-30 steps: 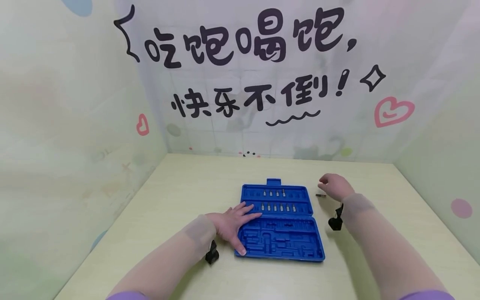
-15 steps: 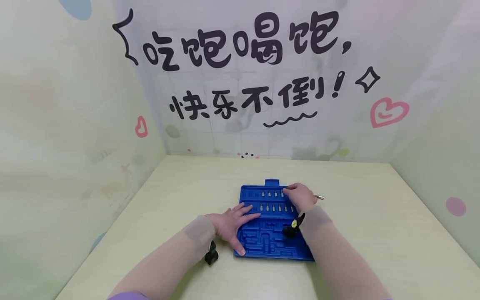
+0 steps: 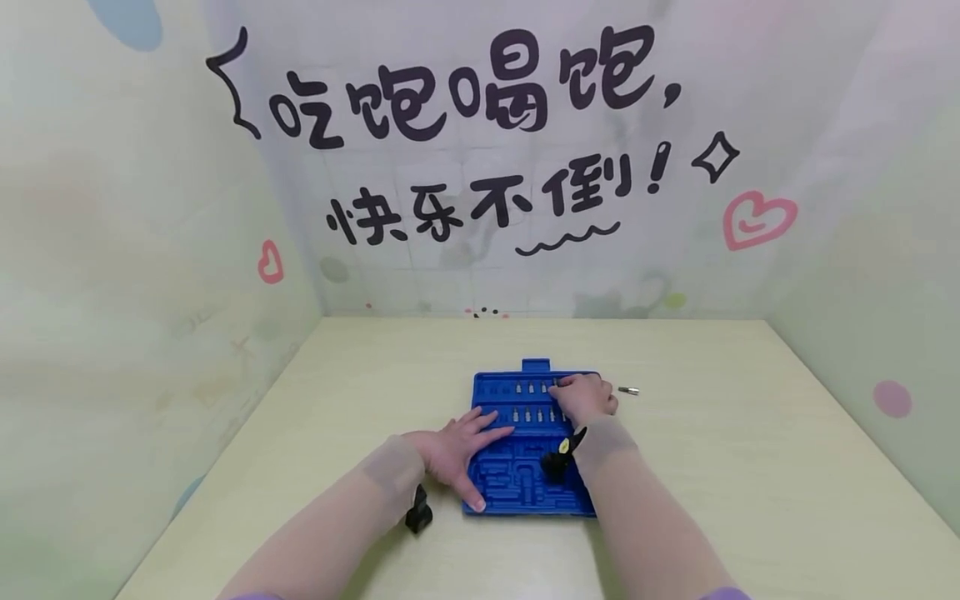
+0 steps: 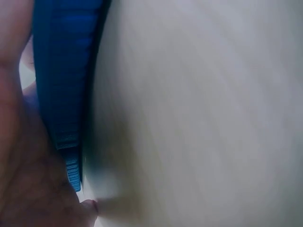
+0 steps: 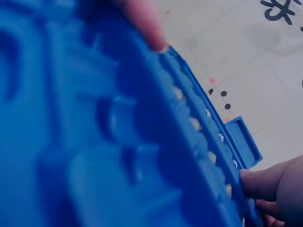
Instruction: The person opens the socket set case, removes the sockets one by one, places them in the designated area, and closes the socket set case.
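A blue plastic tool case (image 3: 517, 502) lies unfolded on the table, its latch tab at the far edge. Two rows of small metal bit sockets (image 3: 528, 415) stand in its far half. My left hand (image 3: 450, 454) rests with spread fingers over the case's left edge; the left wrist view shows that hand (image 4: 28, 175) against the blue side wall (image 4: 71, 80). At the right end of the upper row, my right hand (image 3: 585, 398) pinches a bit socket, mostly hidden by the fingertips. The right wrist view has the thumb (image 5: 260, 182) at the far row.
Another bit socket (image 3: 628, 390) lies loose on the table (image 3: 712, 450), right of the case. Moulded recesses fill the case's near half. A printed wall (image 3: 450, 283) stands behind the table, with side walls left and right. The right forearm covers the case's near right corner.
My right hand has come left from beside the loose bit socket to the upper row's right end, and lies over it. The left hand stays on the case edge. The head view shifted slightly.
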Motion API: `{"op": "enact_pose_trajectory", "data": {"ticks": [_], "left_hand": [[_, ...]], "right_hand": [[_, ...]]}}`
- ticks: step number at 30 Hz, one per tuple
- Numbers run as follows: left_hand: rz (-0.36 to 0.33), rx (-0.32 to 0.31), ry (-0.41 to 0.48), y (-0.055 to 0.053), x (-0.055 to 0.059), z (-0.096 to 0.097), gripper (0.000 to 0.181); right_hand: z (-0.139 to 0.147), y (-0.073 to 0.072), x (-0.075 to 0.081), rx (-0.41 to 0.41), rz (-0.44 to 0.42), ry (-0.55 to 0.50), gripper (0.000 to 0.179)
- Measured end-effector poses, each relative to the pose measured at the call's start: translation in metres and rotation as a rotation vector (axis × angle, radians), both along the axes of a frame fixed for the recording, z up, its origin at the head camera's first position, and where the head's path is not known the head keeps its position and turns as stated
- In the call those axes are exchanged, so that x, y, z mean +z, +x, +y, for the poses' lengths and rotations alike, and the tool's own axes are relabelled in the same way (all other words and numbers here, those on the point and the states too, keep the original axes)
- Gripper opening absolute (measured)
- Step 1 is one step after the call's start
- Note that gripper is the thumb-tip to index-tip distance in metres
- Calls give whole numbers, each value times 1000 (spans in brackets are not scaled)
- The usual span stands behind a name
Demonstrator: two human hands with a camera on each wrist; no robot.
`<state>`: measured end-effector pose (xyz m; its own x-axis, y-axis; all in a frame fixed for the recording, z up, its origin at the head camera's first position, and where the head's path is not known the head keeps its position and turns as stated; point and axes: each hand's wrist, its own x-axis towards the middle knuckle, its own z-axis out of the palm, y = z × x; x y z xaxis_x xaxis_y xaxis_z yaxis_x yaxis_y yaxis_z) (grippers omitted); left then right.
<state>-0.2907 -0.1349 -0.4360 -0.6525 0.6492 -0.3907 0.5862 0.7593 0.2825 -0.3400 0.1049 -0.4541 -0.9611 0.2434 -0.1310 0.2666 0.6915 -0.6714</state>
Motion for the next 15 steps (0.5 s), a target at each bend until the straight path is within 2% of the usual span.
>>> {"op": "enact_pose_trajectory", "data": {"ticks": [8, 15], "left_hand": [[7, -2, 7, -1, -1, 0, 115], [-4, -1, 7, -1, -2, -1, 114]], "right_hand": [[-4, -1, 10, -9, -94, 50, 42], [-8, -4, 8, -81, -99, -11, 57]]}}
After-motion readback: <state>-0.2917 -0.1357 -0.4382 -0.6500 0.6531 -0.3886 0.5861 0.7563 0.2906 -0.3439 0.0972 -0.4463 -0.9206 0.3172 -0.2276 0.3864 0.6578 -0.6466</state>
